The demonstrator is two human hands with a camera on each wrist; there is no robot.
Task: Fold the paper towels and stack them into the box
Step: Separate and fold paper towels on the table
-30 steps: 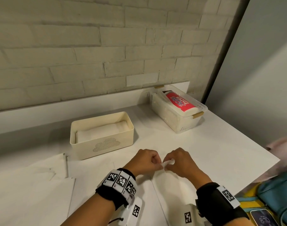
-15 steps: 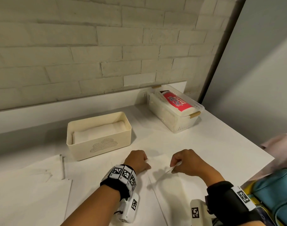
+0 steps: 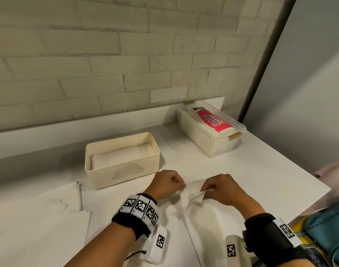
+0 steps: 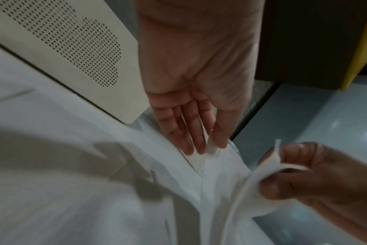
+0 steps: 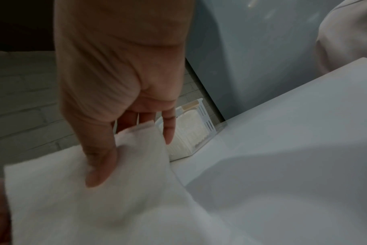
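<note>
A white paper towel (image 3: 205, 212) lies on the white table (image 3: 270, 170) in front of me, its far edge lifted. My left hand (image 3: 179, 186) pinches that edge between thumb and fingers (image 4: 199, 142). My right hand (image 3: 206, 189) pinches the towel's corner a little to the right, with its thumb (image 5: 101, 165) on top of the sheet (image 5: 94, 207). The two hands are a short gap apart. Behind the left hand stands the cream box (image 3: 124, 170), which holds folded towels (image 3: 122, 157).
A clear bin (image 3: 220, 145) with a red-labelled towel pack (image 3: 213, 120) stands at the back right by the brick wall. Loose sheets (image 3: 39, 228) lie at the left. The table's edge (image 3: 307, 207) runs close on the right, with a teal bag (image 3: 330, 230) beyond it.
The hands parted, the left pressing flat on the towel. Now the left hand has curled and pinches the edge, and the hands are nearer each other again.
</note>
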